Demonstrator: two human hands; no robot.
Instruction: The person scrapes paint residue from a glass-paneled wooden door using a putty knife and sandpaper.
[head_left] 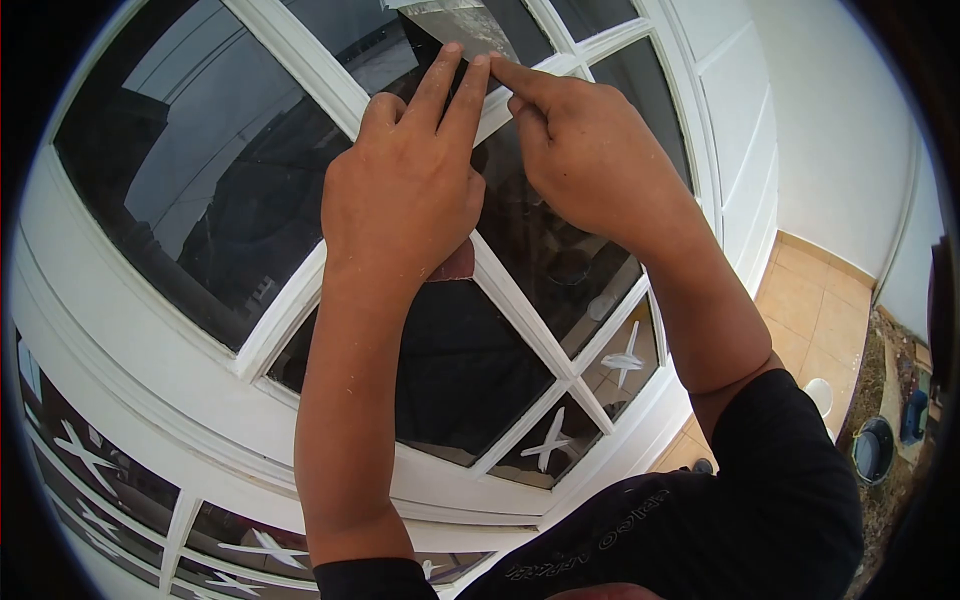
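A grey, scuffed flat piece (465,28) lies against the white-framed window at the top. My left hand (405,190) is over the window with its fingers stretched out and apart, two fingertips touching the lower edge of that piece. Below its palm, a reddish-brown piece (456,263) shows partly on the white bar; whether the palm touches it is hidden. My right hand (590,150) reaches in from the right, its index fingertip beside the left fingertips at the same edge. Its other fingers are curled under, and what they hold, if anything, is hidden.
White bars (520,315) divide the dark glass panes. Several lower panes bear white crossed marks (548,440). At the right are a white wall (830,130), a tiled floor (815,290), a white container (819,397) and a dark bucket (873,450) on rough ground.
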